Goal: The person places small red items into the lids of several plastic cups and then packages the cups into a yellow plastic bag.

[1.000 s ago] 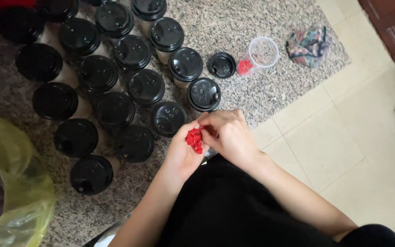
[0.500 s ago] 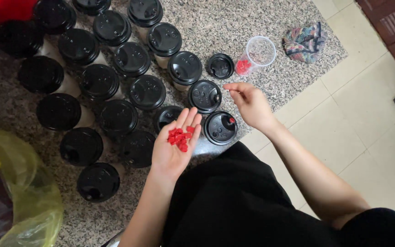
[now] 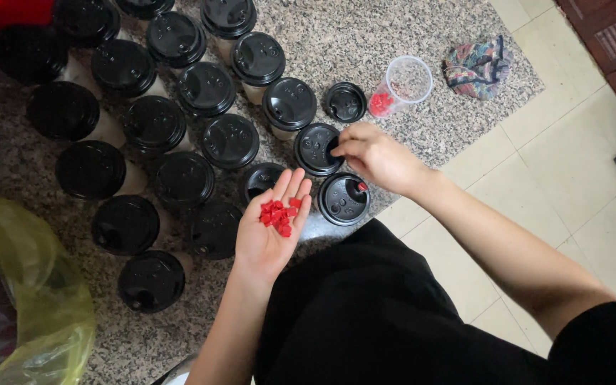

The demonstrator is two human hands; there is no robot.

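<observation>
My left hand (image 3: 274, 229) is held palm up with a small heap of red plastic plugs (image 3: 278, 213) lying on it. My right hand (image 3: 372, 155) reaches over a black-lidded cup (image 3: 316, 148), its fingertips pinched on the lid's edge; what they hold is hidden. Just below it stands another lidded cup (image 3: 344, 198) with a red plug (image 3: 361, 187) set in its lid. Several more white cups with black lids (image 3: 208, 89) stand in rows on the granite slab (image 3: 336, 36).
A clear plastic cup (image 3: 408, 82) lies tipped at the back right with red plugs (image 3: 380, 104) inside. A patterned cloth (image 3: 476, 65) sits beside it. A loose black lid (image 3: 344, 101) lies nearby. A yellow plastic bag (image 3: 30, 285) is at the left. Pale floor tiles (image 3: 565, 164) are on the right.
My right hand left the palm with the plugs, reached out over the lids, and now rests on a cup farther back. A red plug appeared in the nearest lid.
</observation>
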